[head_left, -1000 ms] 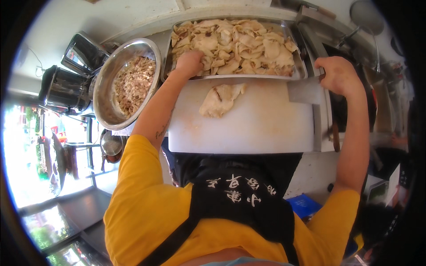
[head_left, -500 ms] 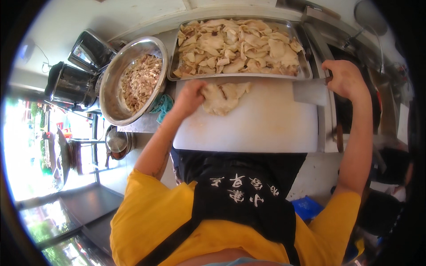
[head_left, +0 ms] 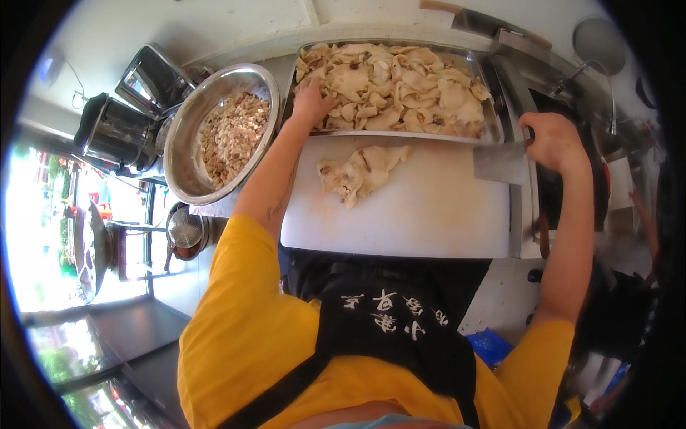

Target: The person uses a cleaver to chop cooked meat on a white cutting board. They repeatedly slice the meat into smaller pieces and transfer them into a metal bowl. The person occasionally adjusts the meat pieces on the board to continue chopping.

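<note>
My right hand (head_left: 556, 139) grips a cleaver (head_left: 498, 163) by its handle. The broad blade spans the right end of the white cutting board (head_left: 407, 222). My left hand (head_left: 312, 104) reaches into the left side of a metal tray (head_left: 407, 134), its fingers apart on a heap of pale cooked meat pieces (head_left: 400, 86). On the board's upper left part lies one folded piece of pale meat (head_left: 361, 171), touched by neither hand.
A steel bowl (head_left: 187, 175) of chopped meat (head_left: 236, 132) stands left of the tray. Behind it are black appliances (head_left: 118, 132). More knives (head_left: 486, 28) rest at the back right, and a strainer (head_left: 186, 229) hangs below the counter's left end.
My left hand has let go of the meat piece on the board and moved up into the tray. That piece now lies differently folded. The right hand still holds the cleaver at the right.
</note>
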A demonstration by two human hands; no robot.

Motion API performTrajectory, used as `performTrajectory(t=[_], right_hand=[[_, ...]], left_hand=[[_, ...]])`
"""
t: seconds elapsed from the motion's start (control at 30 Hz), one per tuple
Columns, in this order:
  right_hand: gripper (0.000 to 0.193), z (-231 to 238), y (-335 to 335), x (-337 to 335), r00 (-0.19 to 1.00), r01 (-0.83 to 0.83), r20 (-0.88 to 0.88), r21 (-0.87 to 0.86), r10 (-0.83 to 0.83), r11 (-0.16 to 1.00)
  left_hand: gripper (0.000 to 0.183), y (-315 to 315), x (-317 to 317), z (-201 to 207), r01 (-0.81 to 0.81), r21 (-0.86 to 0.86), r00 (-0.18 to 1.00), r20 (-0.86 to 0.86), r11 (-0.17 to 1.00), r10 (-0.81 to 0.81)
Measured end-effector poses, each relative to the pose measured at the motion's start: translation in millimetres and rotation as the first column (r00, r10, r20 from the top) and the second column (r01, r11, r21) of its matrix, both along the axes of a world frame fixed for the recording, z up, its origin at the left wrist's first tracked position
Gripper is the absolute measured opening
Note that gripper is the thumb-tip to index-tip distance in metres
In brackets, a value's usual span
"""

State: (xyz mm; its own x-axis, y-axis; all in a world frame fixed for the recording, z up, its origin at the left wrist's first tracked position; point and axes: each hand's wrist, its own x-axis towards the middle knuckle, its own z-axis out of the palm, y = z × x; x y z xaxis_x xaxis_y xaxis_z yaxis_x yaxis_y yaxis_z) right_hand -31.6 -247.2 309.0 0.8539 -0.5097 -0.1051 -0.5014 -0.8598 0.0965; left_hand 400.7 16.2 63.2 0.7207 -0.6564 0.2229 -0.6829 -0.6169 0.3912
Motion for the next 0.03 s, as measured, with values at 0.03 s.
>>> performTrajectory(t=[0.03], right_hand=[[0.039,2.1,-1.5,-1.8,1.000,0.005,-0.001,-0.006,-0.005,1.000]], left_hand=[[0.077,-9.9,21.1,-7.2,0.015,0.041,0.980,-0.197,0.999,-0.006]])
